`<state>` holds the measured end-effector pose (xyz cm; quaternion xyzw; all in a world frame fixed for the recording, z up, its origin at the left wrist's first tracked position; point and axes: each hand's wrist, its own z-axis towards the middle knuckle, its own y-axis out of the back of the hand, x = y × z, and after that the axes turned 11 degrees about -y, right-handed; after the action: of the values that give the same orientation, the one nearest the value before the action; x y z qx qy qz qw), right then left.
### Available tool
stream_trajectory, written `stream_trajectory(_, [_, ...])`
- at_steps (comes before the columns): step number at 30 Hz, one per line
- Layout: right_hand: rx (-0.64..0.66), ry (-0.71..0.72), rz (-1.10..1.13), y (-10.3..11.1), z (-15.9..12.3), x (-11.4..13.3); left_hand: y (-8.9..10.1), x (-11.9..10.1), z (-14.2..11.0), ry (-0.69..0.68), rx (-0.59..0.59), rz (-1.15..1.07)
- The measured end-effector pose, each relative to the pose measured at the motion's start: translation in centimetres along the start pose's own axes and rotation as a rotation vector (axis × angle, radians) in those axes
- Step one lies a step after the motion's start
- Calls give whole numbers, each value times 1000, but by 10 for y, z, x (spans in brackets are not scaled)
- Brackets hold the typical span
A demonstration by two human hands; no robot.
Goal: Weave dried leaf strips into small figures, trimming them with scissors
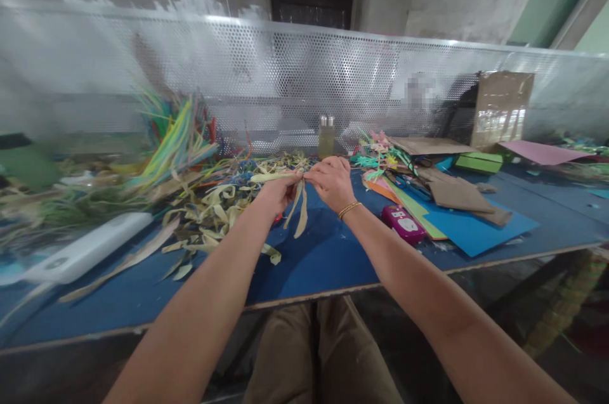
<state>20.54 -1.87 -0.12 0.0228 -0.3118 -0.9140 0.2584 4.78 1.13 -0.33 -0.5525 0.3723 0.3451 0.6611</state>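
Both my hands meet over the middle of the blue table (304,264), their fingertips almost touching. A pale dried leaf strip (301,210) hangs below the fingers, and another pale length runs out to the left. My left hand (280,193) is closed, pinching the strip between thumb and fingers. From the right, my right hand (334,182) pinches the same piece; a gold bracelet (349,210) circles that wrist. Beside my left hand lies a heap of curled pale leaf strips (214,210). What exactly sits between the fingertips is too small to make out.
At left are a white power strip (90,248) and a bundle of coloured strands (176,137). A bottle (327,137) stands behind my hands. To the right lie a purple box (403,224), blue paper (476,229) and brown card (459,195). Perforated metal (304,80) closes off the back.
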Motion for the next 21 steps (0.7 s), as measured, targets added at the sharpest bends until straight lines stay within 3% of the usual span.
stream_trajectory(13, [15, 36, 28, -2, -1, 3, 1, -2, 0, 28, 16, -14])
stream_trajectory(18, [-9, -94, 102, -3, -2, 8, -1, 1, 0, -73, -18, -58])
stream_trajectory(21, [-30, -231, 197, -8, -2, 9, -1, 4, -1, -118, 43, -1])
